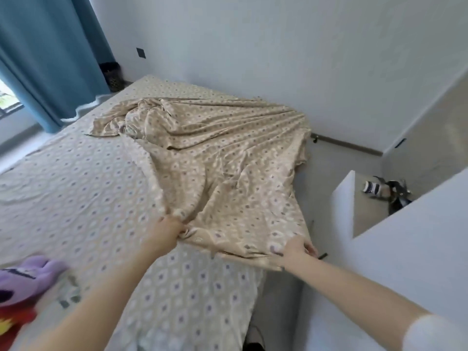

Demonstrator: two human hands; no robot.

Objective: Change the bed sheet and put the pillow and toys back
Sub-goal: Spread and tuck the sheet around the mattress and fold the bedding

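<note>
A beige dotted bed sheet [215, 153] lies bunched and creased over the right half of the bed, its far part heaped near the wall. Under it the mattress [76, 178] shows a pale cover with a similar dot pattern. My left hand [167, 230] grips the near edge of the sheet, fabric gathered in its fingers. My right hand [300, 248] pinches the same edge further right, at the bed's corner. A purple plush toy [25, 277] and a red plush toy [12, 323] lie at the bed's near left edge. No pillow is in view.
Blue curtains [45, 59] hang by a window at the far left, with a dark basket [112, 76] behind the bed. A white wall runs along the bed's far right side. A white low partition [405, 236] stands at the right, with a narrow floor strip between it and the bed.
</note>
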